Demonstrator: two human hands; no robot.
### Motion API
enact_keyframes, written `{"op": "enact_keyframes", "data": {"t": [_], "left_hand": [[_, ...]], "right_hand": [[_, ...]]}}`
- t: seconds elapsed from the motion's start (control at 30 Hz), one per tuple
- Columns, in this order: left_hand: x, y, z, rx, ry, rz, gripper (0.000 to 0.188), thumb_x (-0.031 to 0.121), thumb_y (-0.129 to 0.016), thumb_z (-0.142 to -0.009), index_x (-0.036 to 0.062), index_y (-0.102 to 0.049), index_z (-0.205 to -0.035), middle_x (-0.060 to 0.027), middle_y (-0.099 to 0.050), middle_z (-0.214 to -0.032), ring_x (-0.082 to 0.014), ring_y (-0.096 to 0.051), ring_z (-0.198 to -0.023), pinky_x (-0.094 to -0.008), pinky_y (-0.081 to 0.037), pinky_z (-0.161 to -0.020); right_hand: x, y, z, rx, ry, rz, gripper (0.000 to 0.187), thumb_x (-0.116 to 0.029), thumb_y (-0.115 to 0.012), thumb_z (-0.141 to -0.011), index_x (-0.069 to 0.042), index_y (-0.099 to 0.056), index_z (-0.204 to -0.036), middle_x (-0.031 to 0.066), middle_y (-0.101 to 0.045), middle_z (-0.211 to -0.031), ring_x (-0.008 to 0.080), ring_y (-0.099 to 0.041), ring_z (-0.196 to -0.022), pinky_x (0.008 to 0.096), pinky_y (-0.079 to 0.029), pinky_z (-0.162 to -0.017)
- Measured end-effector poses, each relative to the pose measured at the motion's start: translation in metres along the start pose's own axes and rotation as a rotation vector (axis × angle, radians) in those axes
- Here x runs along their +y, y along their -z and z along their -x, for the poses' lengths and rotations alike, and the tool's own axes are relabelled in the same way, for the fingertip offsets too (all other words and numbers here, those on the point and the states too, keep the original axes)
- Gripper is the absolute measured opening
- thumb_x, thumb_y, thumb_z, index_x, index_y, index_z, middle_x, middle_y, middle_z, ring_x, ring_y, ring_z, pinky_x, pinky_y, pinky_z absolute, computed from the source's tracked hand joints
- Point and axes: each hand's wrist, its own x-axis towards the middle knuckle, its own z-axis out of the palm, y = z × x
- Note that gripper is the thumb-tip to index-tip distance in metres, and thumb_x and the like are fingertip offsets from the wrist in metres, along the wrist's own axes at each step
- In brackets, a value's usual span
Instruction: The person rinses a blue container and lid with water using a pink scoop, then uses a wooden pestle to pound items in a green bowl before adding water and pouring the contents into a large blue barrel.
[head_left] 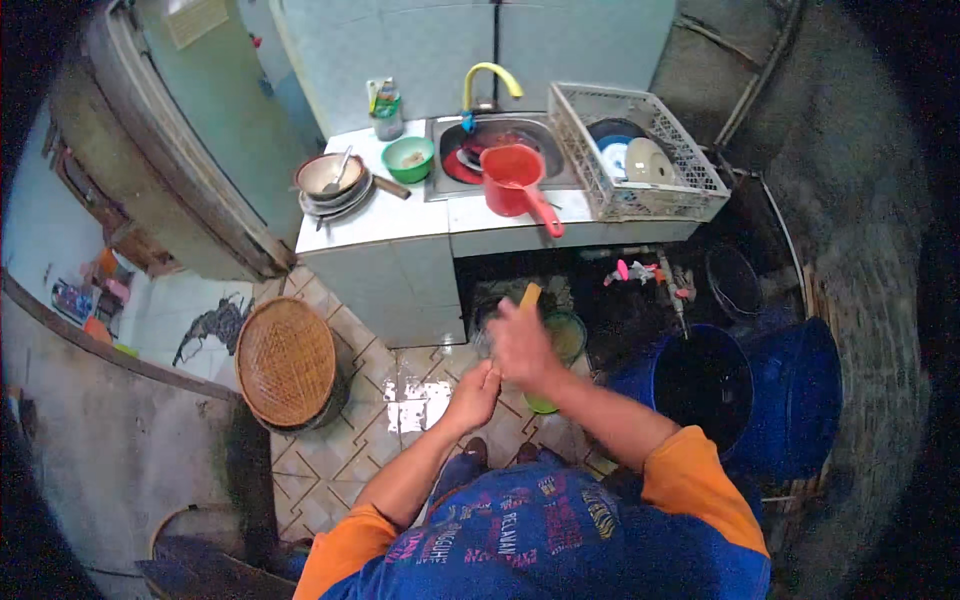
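Observation:
My right hand is raised in front of the low counter and blurred; its fingers close on a small yellow-orange item that sticks up above them. What that item is I cannot tell. My left hand sits just below and left of it, fingers curled, close to a faint clear object that is too blurred to name. A green bowl stands on the floor behind both hands, partly hidden by my right forearm.
A white tiled counter holds a sink with a yellow tap, a red dipper, a green bowl, stacked metal dishes and a white dish basket. Blue barrels stand right; a woven round lid lies left.

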Motion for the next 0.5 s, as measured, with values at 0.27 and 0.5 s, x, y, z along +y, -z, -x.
{"op": "enact_keyframes", "data": {"t": [0.27, 0.5], "left_hand": [[0.018, -0.041, -0.006, -0.094, 0.028, 0.092, 0.024, 0.026, -0.041, -0.101, 0.0092, -0.052, -0.088, 0.0044, -0.042, -0.06, -0.007, -0.038, -0.051, -0.0264, -0.032, -0.046], [0.046, -0.061, 0.001, -0.133, -0.003, 0.01, 0.024, 0.022, -0.04, -0.1, 0.0039, -0.053, -0.091, -0.0061, -0.049, -0.065, -0.0174, -0.049, -0.061, -0.0357, -0.04, -0.057]], "right_hand": [[0.03, 0.044, 0.023, 0.055, 0.089, 0.164, 0.019, -0.018, -0.052, -0.089, -0.001, -0.06, -0.091, 0.0209, -0.061, -0.099, 0.0375, -0.051, -0.118, 0.0626, -0.028, -0.105], [0.01, 0.07, 0.05, 0.032, 0.19, 0.268, 0.019, -0.017, -0.054, -0.083, -0.003, -0.062, -0.09, 0.0168, -0.061, -0.101, 0.039, -0.05, -0.115, 0.0622, -0.033, -0.097]]}}
